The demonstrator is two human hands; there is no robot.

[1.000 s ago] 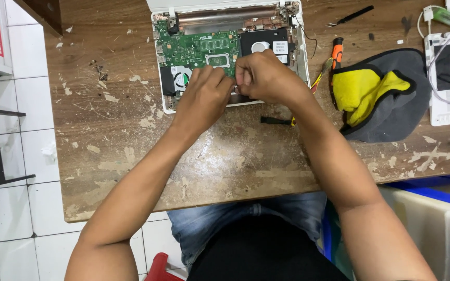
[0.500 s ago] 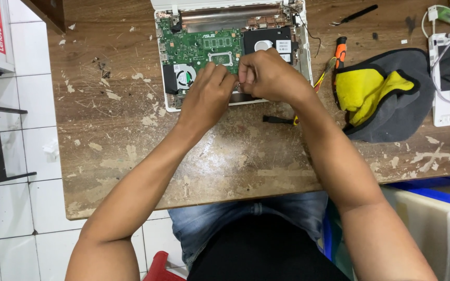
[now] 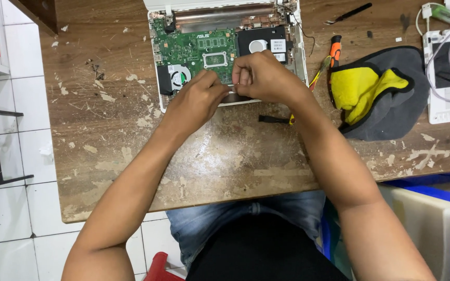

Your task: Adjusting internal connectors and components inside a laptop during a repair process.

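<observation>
Over the last second both hands shift slightly up and inward over the open laptop (image 3: 225, 52). The left hand (image 3: 196, 101), which lay over the fan corner, now leaves the round fan (image 3: 179, 78) uncovered, and its fingertips meet those of the right hand (image 3: 264, 78) at the lower edge of the green board (image 3: 194, 49). The right hand's fingertips now pinch a small pale strip there; what it is cannot be told. The view itself drifts a little, so the laptop sits slightly higher in the picture
</observation>
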